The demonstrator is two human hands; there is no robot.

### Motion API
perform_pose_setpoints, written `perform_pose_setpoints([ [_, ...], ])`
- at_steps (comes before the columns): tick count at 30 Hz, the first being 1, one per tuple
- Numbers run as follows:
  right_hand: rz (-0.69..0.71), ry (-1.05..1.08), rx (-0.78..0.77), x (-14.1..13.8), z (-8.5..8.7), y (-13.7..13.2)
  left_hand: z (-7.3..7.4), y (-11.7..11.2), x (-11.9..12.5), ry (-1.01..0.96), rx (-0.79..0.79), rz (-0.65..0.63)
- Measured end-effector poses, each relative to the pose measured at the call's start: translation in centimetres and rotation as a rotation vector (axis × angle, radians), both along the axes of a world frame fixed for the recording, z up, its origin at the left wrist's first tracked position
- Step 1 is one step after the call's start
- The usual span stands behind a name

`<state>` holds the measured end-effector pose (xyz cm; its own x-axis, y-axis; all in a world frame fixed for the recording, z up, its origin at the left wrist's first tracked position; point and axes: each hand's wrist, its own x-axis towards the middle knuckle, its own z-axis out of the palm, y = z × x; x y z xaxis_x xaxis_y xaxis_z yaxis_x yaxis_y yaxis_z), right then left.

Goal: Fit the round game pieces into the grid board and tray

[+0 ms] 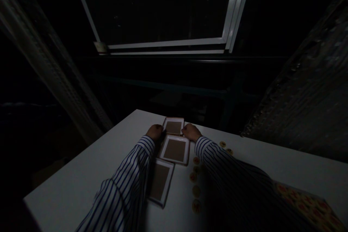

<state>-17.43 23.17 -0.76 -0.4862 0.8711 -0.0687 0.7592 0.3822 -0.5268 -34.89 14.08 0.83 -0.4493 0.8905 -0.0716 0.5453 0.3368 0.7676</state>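
Three flat rectangular frames, each with a white inner border and a brown middle, run in a line up the white table. At the far edge is the far frame (173, 127), gripped from both sides. My left hand (154, 132) is closed at its left side, while my right hand (191, 132) pinches its right side. Just below it lies the middle frame (175, 149), close to or touching it. The nearest frame (160, 181) sits lower left, partly covered by my left sleeve. Several round tokens (196, 191) form a column right of the frames.
Two more round tokens (222, 144) lie beyond my right forearm. At lower right a sheet or tray of round pieces (307, 203) is partly hidden by my sleeve. The white table (114, 152) ends before a dark window (163, 11); curtains hang on both sides. The light is dim.
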Motion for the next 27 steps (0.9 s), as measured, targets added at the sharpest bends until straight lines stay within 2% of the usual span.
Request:
perform_pose_setpoints([
  [6, -0.003, 0.050, 0.014, 0.0, 0.0, -0.3, 0.0, 0.2, -0.2, -0.022, 0.034, -0.018],
  [12, 0.004, 0.126, 0.027, 0.0, 0.7, -0.4, 1.0, 0.0, -0.5, -0.074, 0.095, 0.039],
  [27, -0.040, 0.277, 0.012, 1.9, 5.2, -1.1, 3.6, -0.7, 0.3, -0.211, 0.221, 0.077],
])
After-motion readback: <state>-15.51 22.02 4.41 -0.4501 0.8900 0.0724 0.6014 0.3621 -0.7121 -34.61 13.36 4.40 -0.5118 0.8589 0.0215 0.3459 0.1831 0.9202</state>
